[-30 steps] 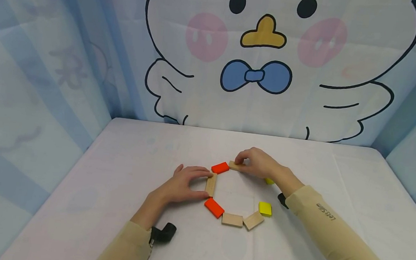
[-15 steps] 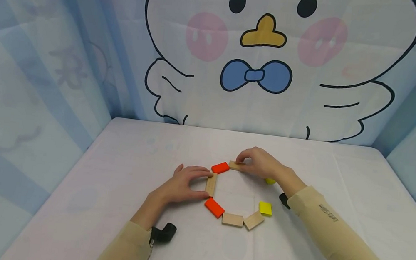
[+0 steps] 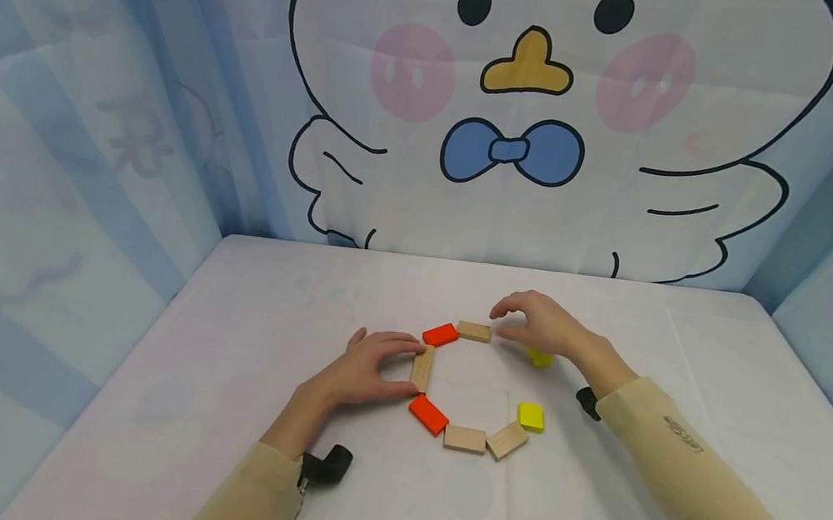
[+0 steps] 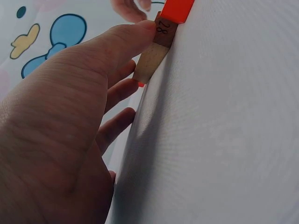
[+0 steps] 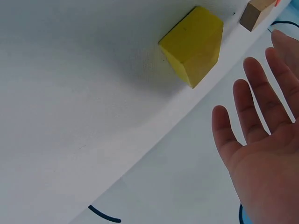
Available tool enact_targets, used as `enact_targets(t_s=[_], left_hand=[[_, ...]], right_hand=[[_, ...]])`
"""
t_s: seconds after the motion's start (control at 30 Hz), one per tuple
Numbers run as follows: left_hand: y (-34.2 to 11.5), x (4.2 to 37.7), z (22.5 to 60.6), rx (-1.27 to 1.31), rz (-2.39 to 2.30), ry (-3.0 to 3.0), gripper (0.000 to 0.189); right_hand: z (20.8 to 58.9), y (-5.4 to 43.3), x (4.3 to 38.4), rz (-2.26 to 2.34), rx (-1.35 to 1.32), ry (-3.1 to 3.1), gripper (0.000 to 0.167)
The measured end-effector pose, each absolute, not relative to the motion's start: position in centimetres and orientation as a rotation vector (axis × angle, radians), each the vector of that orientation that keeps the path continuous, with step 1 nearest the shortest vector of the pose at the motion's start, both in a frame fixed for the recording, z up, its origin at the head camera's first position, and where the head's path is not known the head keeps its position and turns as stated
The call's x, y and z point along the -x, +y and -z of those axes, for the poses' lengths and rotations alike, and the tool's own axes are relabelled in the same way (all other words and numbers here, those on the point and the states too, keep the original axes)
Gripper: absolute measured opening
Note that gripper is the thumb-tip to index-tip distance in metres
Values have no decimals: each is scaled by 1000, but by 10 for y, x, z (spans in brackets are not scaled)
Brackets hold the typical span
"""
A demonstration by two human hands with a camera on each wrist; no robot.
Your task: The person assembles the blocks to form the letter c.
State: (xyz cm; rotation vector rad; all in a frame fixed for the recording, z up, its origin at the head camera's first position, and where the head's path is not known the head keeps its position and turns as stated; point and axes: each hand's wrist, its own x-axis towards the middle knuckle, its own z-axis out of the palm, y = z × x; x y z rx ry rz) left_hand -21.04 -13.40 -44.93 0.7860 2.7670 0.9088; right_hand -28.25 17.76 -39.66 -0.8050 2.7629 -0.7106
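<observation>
My left hand (image 3: 364, 370) holds a plain wooden block (image 3: 422, 368) at the left of a ring of blocks, thumb at its near end and fingertips at its far end. The left wrist view shows the number 28 on the end of this wooden block (image 4: 152, 58). My right hand (image 3: 542, 324) hovers with parted fingers beside another wooden block (image 3: 473, 332) at the ring's far side, apart from it and holding nothing. Partly hidden below that hand is a yellow block (image 3: 541, 359), seen whole as a yellow block (image 5: 194, 42) in the right wrist view.
A red block (image 3: 440, 334) lies between the two wooden ones. Along the near side run a second red block (image 3: 428, 415), two wooden blocks (image 3: 464, 440) and another yellow block (image 3: 531, 417). A white cloth (image 3: 294, 282) covers the table; a printed curtain hangs behind.
My right hand has let go of the far wooden block and moved a little right, its fingers parting. The left hand has stayed in place.
</observation>
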Motion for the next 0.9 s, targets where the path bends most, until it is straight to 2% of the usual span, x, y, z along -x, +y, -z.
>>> enact_targets(t_s=[0.9], left_hand=[[-134, 209, 447, -815, -938, 2767, 54]], right_hand=[[401, 225, 264, 645, 706, 2794, 40]])
